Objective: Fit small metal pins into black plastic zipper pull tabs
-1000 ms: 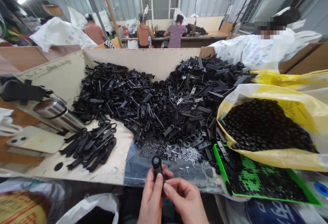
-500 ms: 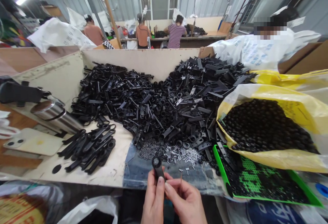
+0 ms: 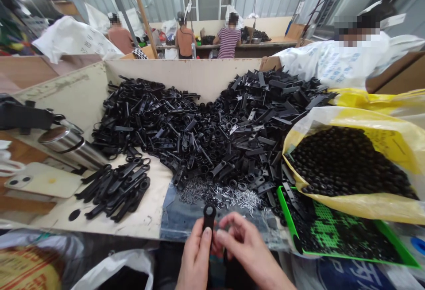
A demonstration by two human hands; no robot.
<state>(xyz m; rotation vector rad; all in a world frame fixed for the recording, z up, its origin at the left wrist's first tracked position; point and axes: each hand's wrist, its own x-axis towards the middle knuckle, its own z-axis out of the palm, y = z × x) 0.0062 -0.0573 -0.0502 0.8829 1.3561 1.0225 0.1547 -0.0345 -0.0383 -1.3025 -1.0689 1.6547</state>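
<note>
In my left hand (image 3: 197,250) is a black plastic part with a ring end (image 3: 209,212), held upright between thumb and fingers above the bench's front edge. Just right of it is my right hand (image 3: 244,241), its fingers curled in close to the part's lower end. What the right fingertips hold, if anything, is hidden. Small silver pins (image 3: 239,197) and tiny dark pieces (image 3: 194,190) lie on a dark cloth (image 3: 186,217) beyond the hands. A large heap of black parts (image 3: 189,135) rises behind them.
Similar long black parts (image 3: 116,188) lie at left, near a phone (image 3: 43,179) and steel flask (image 3: 73,146). At right, a yellow-white bag (image 3: 345,203) of black rings overhangs a green tray (image 3: 358,257). Several people work beyond the bench wall (image 3: 186,71).
My right hand has shifted right, its fingers more curled and no longer pinching at the part. My left hand still holds the part, now turned more upright. The view has tilted slightly.
</note>
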